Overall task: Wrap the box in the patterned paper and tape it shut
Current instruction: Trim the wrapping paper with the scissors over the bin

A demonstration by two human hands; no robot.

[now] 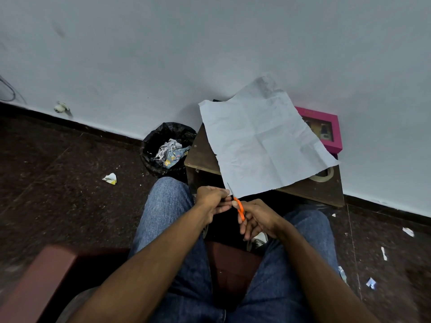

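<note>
Early stage: paper (261, 141) lay unfolded on desk (324, 190) beyond hands, being trimmed. Left hand (213, 197) pinched paper's near corner; right hand (255, 217) gripped scissors (239, 206). Box (326, 129) beyond paper, unwrapped; tape (324, 174) untouched.

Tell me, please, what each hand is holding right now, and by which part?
The right hand grips the scissors by the orange handles. The left hand pinches the near corner of the paper beside the blades.
</note>
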